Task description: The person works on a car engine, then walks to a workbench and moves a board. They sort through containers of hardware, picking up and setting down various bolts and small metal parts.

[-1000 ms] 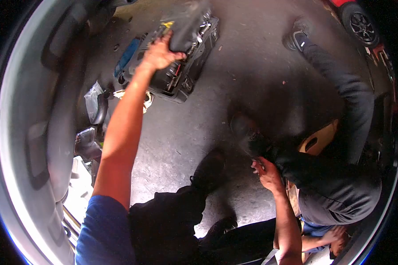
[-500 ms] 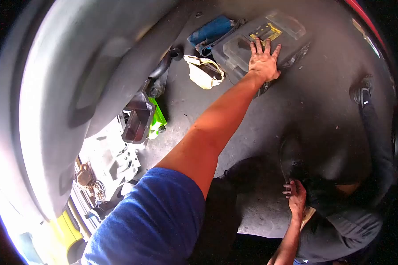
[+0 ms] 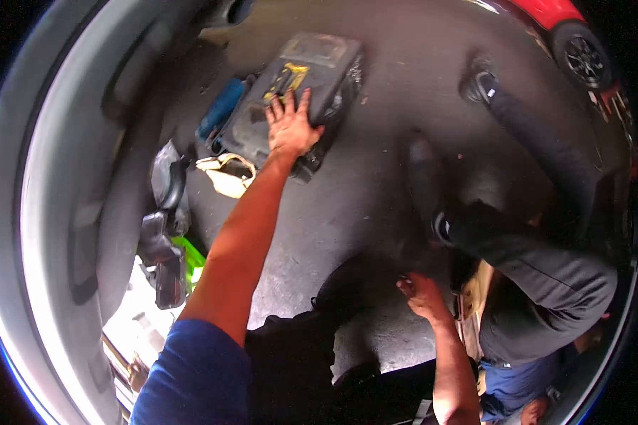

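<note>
My left hand (image 3: 292, 133) lies with spread fingers on the lid of a dark plastic toolbox (image 3: 252, 127), just below its yellow-marked handle (image 3: 288, 79). Nothing is gripped in it. My right hand (image 3: 424, 296) hangs low above the floor on the right, its fingers curled in. Whether they hold anything small cannot be made out. Beside the toolbox lie a blue item (image 3: 221, 108) and a cream-coloured bag or cloth (image 3: 228, 177) with an opening.
To my right is another person, with dark trouser legs (image 3: 539, 255) stretched over the floor and a wooden board (image 3: 475, 294) beside them. A grey vehicle body panel (image 3: 57, 212) curves along the left. A black pan (image 3: 169, 280) and a green container (image 3: 193, 262) stand below it. A red car's wheel (image 3: 583, 57) shows top right.
The view has turned, so the toolbox and my left hand appear further left and lower. My left hand stays on the lid. My right hand has shifted left in view, fingers still curled.
</note>
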`<state>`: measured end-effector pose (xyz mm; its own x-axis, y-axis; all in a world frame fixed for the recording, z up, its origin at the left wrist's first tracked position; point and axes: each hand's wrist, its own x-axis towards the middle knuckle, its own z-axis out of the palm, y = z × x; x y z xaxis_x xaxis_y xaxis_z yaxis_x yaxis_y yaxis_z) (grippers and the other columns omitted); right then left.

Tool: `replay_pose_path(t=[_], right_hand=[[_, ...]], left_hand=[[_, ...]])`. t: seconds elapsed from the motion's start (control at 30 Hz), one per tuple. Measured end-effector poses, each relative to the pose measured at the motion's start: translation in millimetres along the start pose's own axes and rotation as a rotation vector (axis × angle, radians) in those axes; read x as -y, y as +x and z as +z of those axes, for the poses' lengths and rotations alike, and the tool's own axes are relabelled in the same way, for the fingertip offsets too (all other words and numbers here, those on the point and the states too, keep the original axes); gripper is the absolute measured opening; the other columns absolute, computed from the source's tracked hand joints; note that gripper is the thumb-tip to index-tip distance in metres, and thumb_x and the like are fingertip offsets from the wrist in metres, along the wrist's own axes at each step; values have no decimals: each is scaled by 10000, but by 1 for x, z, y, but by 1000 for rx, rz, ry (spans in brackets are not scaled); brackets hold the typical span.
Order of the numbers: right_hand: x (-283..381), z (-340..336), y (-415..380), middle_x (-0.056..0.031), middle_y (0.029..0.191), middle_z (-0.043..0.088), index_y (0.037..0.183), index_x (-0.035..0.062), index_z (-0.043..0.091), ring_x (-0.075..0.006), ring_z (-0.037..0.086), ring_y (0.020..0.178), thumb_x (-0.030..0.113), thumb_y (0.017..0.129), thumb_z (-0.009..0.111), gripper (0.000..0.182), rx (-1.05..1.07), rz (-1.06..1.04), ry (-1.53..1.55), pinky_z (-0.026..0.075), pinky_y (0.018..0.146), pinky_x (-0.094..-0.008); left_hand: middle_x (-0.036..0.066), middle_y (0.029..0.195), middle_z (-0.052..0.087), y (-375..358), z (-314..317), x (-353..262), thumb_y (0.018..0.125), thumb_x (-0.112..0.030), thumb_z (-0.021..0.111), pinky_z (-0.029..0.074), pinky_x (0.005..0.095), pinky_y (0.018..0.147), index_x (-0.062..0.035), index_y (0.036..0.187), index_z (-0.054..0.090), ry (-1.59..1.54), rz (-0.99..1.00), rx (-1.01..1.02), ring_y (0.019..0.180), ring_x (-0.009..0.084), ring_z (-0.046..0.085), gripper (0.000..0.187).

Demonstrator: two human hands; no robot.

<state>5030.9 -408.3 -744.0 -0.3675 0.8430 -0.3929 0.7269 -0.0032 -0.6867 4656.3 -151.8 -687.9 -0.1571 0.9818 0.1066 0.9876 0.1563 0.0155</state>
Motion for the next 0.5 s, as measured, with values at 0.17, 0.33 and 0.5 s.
replay_pose_path(t=[0.17,0.33,0.5], right_hand=[[-3,8,7,-251,917,651,994,27,620,-450,622,875,370,944,542,356,46,10,-62,494,768,-519],[39,-15,4,-230,916,656,1073,26,613,-427,625,877,349,937,582,352,-109,73,38,502,764,-475],[37,22,-43,-248,1028,657,1112,16,632,-409,628,962,193,854,645,313,-522,68,-321,517,836,-441]], left_hand=[[159,1579,229,0,-4,-4,793,-535,691,159,561,1161,-262,1549,196,25,26,-27,1441,433,191,944],[184,1566,236,-9,12,-5,827,-491,669,210,584,1132,-241,1554,170,68,62,-187,1419,423,241,917],[295,1477,339,-70,-29,-36,883,-401,620,355,515,1086,-71,1467,353,-274,-9,596,1355,430,367,722]])
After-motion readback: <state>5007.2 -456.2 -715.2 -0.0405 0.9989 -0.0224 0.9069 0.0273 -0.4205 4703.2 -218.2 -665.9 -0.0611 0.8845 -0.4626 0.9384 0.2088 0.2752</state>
